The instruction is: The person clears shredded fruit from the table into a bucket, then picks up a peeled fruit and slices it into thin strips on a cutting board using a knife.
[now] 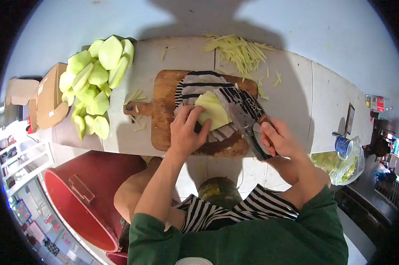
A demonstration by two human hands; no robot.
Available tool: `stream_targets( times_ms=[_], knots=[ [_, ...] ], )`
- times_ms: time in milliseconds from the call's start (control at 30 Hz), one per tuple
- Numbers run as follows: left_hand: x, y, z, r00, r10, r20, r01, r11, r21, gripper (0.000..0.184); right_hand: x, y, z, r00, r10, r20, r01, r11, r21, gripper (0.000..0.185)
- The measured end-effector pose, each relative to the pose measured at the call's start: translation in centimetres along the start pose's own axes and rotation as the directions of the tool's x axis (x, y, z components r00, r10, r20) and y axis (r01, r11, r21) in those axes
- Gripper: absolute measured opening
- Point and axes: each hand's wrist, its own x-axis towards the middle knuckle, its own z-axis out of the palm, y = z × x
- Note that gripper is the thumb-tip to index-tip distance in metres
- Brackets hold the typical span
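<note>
On a wooden cutting board with a handle at its left lies a striped cloth. A stack of thin, pale green slices rests on the cloth. My left hand holds the stack from its left side, fingers curled over it. In my right hand is a cleaver, gripped by its brown handle. Its broad, dark blade carries wet bits and stands against the right side of the slices. Whether the edge is in the slices I cannot tell.
Peeled pale green pieces are piled at the left, beside a cardboard box. Cut strips lie behind the board. A red bin stands below left. A blue-and-white cup and a plastic bag are at the right.
</note>
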Motion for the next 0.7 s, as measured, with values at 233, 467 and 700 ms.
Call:
stream_targets(
  times_ms=[233,467,700],
  knots=[
    [0.3,-0.1,-0.1,0.999,0.032,-0.004,-0.032,0.999,0.027,0.037,0.7,1.1,-1.1,0.997,0.079,0.002,-0.078,0.988,0.135,0.037],
    [0.2,-0.2,-0.2,1.000,0.030,0.006,-0.030,0.999,0.012,0.036,1.4,1.9,-1.2,0.996,0.066,0.060,-0.075,0.987,0.144,0.037],
    [0.2,-0.2,0.0,0.999,0.034,0.012,-0.034,0.999,0.011,0.038,2.1,1.3,-0.5,0.994,0.106,0.026,-0.108,0.989,0.104,0.036]
  ],
)
